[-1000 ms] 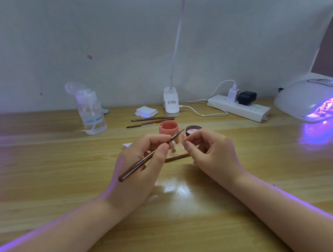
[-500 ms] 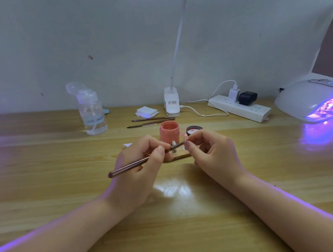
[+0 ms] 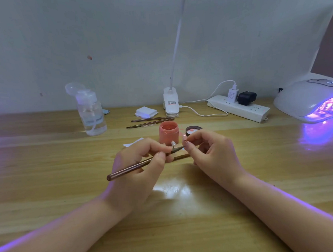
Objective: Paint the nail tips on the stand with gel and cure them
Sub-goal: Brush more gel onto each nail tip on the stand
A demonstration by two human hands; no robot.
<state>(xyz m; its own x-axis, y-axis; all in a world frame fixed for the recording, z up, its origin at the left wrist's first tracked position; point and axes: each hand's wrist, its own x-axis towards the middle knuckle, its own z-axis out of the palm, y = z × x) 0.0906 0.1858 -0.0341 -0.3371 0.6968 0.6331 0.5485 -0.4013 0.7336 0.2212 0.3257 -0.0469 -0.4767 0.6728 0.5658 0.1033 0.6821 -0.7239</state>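
The left hand (image 3: pixel 138 165) pinches a brush (image 3: pixel 142 164) between thumb and fingers, its tip reaching toward the right hand (image 3: pixel 211 152), whose grip is pinched on a small nail tip (image 3: pixel 184 138); another nail tip (image 3: pixel 173 143) stands between the hands, just before the pink gel jar (image 3: pixel 169 132) on the counter (image 3: pixel 67 160), the lit curing lamp (image 3: pixel 311 101) far right

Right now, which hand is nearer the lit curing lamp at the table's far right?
Right. The right hand sits mid-table, on the lamp's side, pinching something small. The left hand, gripping the brush, lies beyond it, farther from the lamp.
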